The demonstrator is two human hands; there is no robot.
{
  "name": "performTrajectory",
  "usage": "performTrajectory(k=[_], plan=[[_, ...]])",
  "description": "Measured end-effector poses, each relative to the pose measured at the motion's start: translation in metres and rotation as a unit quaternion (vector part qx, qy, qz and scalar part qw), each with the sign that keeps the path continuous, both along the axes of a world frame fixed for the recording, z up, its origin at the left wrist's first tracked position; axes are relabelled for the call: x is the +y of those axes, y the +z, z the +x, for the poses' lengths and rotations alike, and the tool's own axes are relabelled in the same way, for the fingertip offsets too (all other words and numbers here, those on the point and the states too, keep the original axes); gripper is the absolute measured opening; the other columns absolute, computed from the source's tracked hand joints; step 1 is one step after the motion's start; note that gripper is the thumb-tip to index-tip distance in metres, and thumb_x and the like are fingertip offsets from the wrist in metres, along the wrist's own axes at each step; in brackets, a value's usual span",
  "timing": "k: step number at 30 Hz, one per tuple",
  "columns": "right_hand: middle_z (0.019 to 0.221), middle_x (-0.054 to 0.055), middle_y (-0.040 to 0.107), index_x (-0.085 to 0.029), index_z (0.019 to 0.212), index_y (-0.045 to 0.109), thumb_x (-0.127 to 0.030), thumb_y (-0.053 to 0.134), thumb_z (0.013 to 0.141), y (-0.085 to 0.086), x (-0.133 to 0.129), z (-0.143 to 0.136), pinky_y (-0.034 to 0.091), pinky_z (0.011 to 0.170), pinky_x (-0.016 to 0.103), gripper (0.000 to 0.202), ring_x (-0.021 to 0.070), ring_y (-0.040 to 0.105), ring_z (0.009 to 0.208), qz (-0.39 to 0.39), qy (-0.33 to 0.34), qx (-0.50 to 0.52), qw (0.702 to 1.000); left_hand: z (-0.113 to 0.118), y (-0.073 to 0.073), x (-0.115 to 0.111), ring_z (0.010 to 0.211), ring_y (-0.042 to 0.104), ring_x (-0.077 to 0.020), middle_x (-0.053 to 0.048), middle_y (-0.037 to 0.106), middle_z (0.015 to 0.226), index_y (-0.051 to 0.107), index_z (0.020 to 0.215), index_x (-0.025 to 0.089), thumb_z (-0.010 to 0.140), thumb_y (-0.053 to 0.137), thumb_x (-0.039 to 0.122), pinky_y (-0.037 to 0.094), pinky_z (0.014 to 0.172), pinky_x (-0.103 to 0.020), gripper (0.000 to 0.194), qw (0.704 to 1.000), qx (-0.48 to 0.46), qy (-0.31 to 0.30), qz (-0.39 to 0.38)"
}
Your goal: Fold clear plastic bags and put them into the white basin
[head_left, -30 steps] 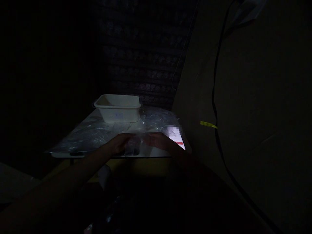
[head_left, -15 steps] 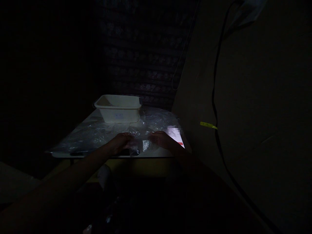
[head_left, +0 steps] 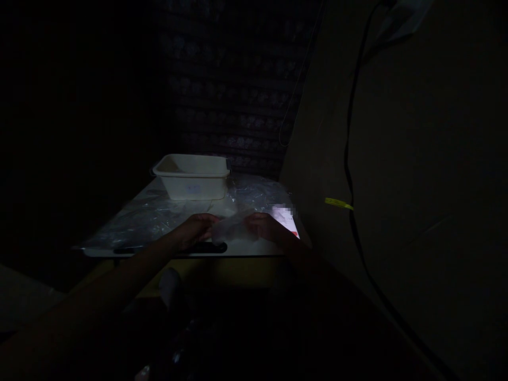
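Observation:
Between my two hands a small clear plastic bag (head_left: 233, 228) is stretched above the front of the white table (head_left: 246, 248). My left hand (head_left: 200, 228) pinches its left side, and my right hand (head_left: 260, 225) grips its right side with the fingers curled. The bag is blurred, and I cannot make out anything inside it. Below my left hand, a long black bar-like object (head_left: 210, 247) lies along the table's front edge. A lit screen (head_left: 286, 222) rests just right of my right hand. The scene is very dark, so finger details are faint.
A cream plastic tub (head_left: 194, 188) with side handles stands at the back of the table. Clear plastic bags (head_left: 138, 225) spread over the left side, and more plastic (head_left: 257, 191) lies behind my hands. A black cable (head_left: 351, 227) with a yellow tag runs down the right wall.
The plastic between my hands, crumpled and shiny before, now looks smoother and spans from hand to hand. More of the black bar shows below it. Both hands have barely shifted.

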State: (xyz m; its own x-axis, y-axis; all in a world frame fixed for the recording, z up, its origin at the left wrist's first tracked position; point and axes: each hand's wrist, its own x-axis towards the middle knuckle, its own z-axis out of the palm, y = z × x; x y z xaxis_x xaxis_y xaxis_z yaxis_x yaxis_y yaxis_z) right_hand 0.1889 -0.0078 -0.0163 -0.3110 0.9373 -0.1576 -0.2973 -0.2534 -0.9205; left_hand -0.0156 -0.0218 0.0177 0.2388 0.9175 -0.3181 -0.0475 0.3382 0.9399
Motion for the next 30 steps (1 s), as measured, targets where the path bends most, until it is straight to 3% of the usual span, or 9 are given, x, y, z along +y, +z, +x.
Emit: performTrajectory(k=[4, 9, 11, 14, 17, 19, 23, 26, 30], plan=[[0.053, -0.001, 0.057, -0.014, 0.056, 0.055, -0.006, 0.053, 0.056, 0.0, 0.001, 0.001, 0.042, 0.058, 0.024, 0.008, 0.0086, 0.053, 0.051, 0.012, -0.015, -0.038, 0.999, -0.001, -0.006, 0.003, 0.035, 0.043, -0.0044, 0.003, 0.051, 0.043, 0.053, 0.056, 0.013, 0.054, 0.043, 0.003, 0.033, 0.035, -0.013, 0.014, 0.998, 0.058, 0.005, 0.019], [0.063, 0.0, 0.06, -0.015, 0.068, 0.059, -0.01, 0.055, 0.053, -0.005, 0.003, 0.007, 0.042, 0.058, 0.026, 0.017, 0.0102, 0.054, 0.056, 0.057, -0.016, -0.065, 0.996, -0.007, -0.018, 0.012, 0.036, 0.041, -0.0076, 0.003, 0.048, 0.042, 0.055, 0.061, 0.012, 0.055, 0.044, 0.014, 0.033, 0.037, -0.019, 0.013, 0.973, 0.195, -0.029, 0.122], [0.071, 0.002, 0.061, -0.016, 0.073, 0.059, -0.01, 0.053, 0.053, -0.006, 0.004, 0.011, 0.042, 0.059, 0.026, 0.022, 0.0113, 0.055, 0.061, 0.08, -0.007, -0.082, 0.993, -0.009, -0.02, 0.013, 0.047, 0.049, -0.0115, 0.0, 0.053, 0.051, 0.056, 0.063, 0.012, 0.057, 0.043, 0.019, 0.039, 0.046, -0.023, 0.016, 0.94, 0.27, -0.037, 0.205], [0.084, 0.003, 0.061, -0.017, 0.077, 0.059, -0.01, 0.052, 0.055, -0.006, 0.005, 0.015, 0.042, 0.063, 0.025, 0.025, 0.0135, 0.055, 0.075, 0.13, -0.029, -0.124, 0.983, -0.009, -0.02, 0.01, 0.073, 0.053, -0.0175, -0.006, 0.058, 0.076, 0.056, 0.067, 0.012, 0.059, 0.04, 0.022, 0.041, 0.068, -0.029, 0.021, 0.852, 0.387, -0.038, 0.35], [0.081, 0.004, 0.061, -0.018, 0.073, 0.06, -0.013, 0.048, 0.059, -0.004, 0.007, 0.015, 0.042, 0.066, 0.028, 0.019, 0.015, 0.055, 0.078, 0.153, -0.066, -0.193, 0.967, -0.006, -0.024, 0.006, 0.092, 0.048, -0.0184, -0.011, 0.053, 0.099, 0.053, 0.09, 0.009, 0.065, 0.035, 0.021, 0.036, 0.081, -0.03, 0.033, 0.774, 0.459, -0.083, 0.428], [0.075, 0.003, 0.062, -0.017, 0.066, 0.06, -0.011, 0.046, 0.059, -0.003, 0.009, 0.012, 0.042, 0.067, 0.029, 0.017, 0.0151, 0.055, 0.073, 0.182, -0.1, -0.279, 0.938, -0.004, -0.028, 0.005, 0.104, 0.04, -0.0179, -0.012, 0.044, 0.113, 0.043, 0.106, 0.007, 0.069, 0.031, 0.02, 0.031, 0.087, -0.03, 0.041, 0.736, 0.484, -0.134, 0.455], [0.079, 0.004, 0.061, -0.016, 0.07, 0.06, -0.008, 0.041, 0.06, -0.001, 0.008, 0.007, 0.04, 0.074, 0.03, 0.022, 0.0148, 0.053, 0.078, 0.291, -0.138, -0.446, 0.835, -0.009, -0.031, 0.006, 0.113, 0.028, -0.0179, -0.012, 0.033, 0.124, 0.033, 0.116, 0.008, 0.073, 0.031, 0.021, 0.023, 0.092, -0.032, 0.045, 0.682, 0.51, -0.23, 0.471], [0.096, 0.006, 0.056, -0.017, 0.091, 0.056, -0.015, 0.048, 0.06, 0.003, -0.002, 0.004, 0.036, 0.08, 0.031, 0.032, 0.0169, 0.048, 0.091, 0.352, -0.092, -0.538, 0.761, -0.016, -0.024, 0.006, 0.112, 0.03, -0.0169, -0.01, 0.034, 0.123, 0.032, 0.117, 0.011, 0.072, 0.032, 0.019, 0.025, 0.091, -0.032, 0.046, 0.674, 0.491, -0.243, 0.495], [0.116, 0.009, 0.04, -0.018, 0.114, 0.037, -0.039, 0.057, 0.055, 0.006, -0.017, -0.002, 0.029, 0.084, 0.038, 0.066, 0.0231, 0.034, 0.105, 0.371, 0.001, -0.635, 0.678, -0.019, -0.02, 0.006, 0.109, 0.035, -0.0187, -0.012, 0.041, 0.117, 0.041, 0.11, 0.01, 0.067, 0.039, 0.014, 0.028, 0.089, -0.032, 0.044, 0.632, 0.478, -0.267, 0.548]])
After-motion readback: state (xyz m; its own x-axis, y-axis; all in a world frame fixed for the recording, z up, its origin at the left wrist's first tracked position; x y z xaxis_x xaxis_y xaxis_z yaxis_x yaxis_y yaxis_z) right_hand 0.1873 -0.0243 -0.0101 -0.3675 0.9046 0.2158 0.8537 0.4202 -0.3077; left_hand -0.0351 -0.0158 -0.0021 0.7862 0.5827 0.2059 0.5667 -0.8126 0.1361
